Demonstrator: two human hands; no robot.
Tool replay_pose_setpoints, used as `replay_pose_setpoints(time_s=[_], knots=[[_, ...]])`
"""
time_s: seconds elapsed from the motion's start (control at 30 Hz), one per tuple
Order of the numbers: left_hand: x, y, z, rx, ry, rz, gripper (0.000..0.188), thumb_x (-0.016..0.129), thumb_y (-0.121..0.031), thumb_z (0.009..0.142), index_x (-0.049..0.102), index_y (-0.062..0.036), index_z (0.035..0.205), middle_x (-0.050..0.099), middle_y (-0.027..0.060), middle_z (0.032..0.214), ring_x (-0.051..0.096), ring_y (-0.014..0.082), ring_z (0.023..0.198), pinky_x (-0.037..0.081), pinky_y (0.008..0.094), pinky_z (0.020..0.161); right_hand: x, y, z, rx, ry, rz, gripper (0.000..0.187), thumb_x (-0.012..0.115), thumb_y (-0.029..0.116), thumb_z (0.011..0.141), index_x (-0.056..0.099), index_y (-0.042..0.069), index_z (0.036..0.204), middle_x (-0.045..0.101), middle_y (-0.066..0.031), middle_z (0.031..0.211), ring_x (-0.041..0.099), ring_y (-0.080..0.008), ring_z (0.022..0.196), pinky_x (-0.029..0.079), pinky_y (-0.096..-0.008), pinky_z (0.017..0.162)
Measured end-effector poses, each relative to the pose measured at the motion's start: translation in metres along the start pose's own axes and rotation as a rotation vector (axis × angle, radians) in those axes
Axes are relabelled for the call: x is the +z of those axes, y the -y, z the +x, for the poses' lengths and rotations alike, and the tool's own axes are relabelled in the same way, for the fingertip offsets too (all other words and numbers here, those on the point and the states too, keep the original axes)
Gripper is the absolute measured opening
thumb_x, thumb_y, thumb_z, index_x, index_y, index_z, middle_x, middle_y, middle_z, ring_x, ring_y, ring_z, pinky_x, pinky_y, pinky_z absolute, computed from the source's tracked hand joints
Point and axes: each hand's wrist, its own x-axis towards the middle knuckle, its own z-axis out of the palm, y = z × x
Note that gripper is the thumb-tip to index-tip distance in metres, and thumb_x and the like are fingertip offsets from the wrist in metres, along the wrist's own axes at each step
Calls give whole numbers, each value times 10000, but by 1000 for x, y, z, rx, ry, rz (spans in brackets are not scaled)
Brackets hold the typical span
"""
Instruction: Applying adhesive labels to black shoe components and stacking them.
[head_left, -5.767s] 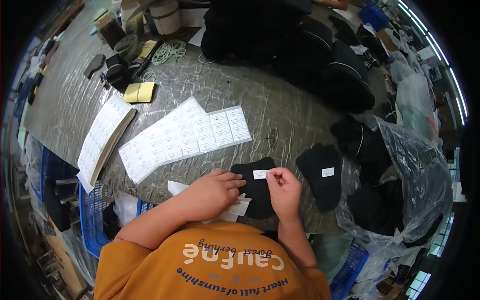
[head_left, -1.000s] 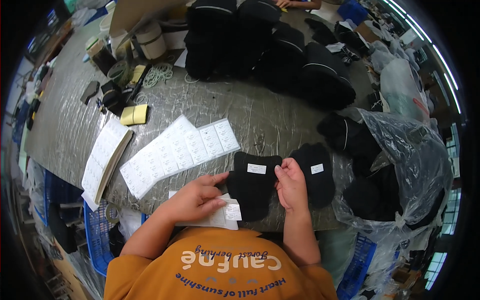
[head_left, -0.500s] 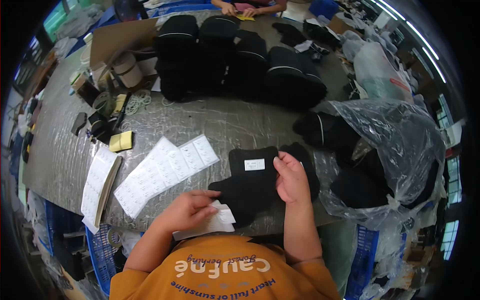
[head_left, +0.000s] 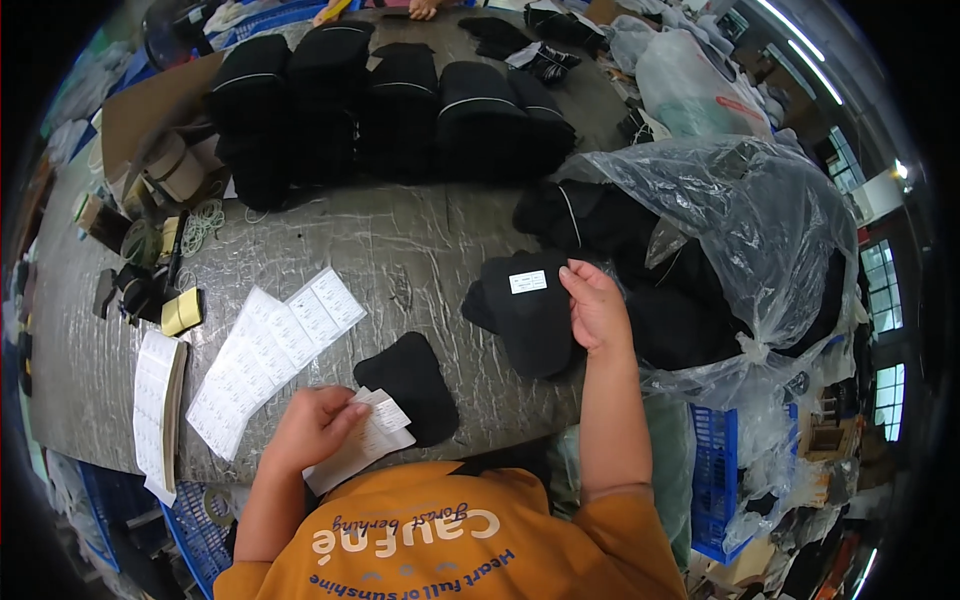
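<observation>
Right hand (head_left: 597,312) pinches, thumb against fingers, the edge of a matte black, rounded fabric piece (head_left: 535,325) with a small white label (head_left: 528,282) near its top. It is toward the right of the counter (head_left: 320,240), overlapping another black piece (head_left: 478,308). Left hand (head_left: 318,422) grips white label slips (head_left: 378,432) at the near edge, partly over an unlabelled black piece (head_left: 420,380). By the right edge, a clear plastic bag (head_left: 790,240) contains black bundles (head_left: 680,295); a blue basket (head_left: 713,460) sits below. The right forearm reaches nearly straight forward; the left fingers are curled.
</observation>
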Motion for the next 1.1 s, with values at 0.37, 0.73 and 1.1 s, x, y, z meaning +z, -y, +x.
replay_pose_setpoints(time_s=[0.37,0.73,1.1], knots=[[4,1,2,-23,14,-12,200,676,-129,854,612,35,757,516,175,599,454,266,494,398,362,499,-15,1,7,-33,-76,-357,129,576,49,927,617,-27,1023,686,-76,879,636,-116,759,497,-243,689],[2,-3,3,-35,24,-16,197,673,-136,862,627,35,777,536,180,623,491,282,510,410,363,507,-5,-2,3,-306,-249,-942,201,649,93,879,621,-22,1041,684,-102,886,635,-148,750,498,-275,688],[5,-4,3,-33,-84,-35,246,646,-173,890,609,25,748,527,169,597,504,266,505,408,365,499,96,-67,-78,-271,281,-698,125,672,78,869,624,13,965,585,-46,864,557,-103,735,472,-239,673]])
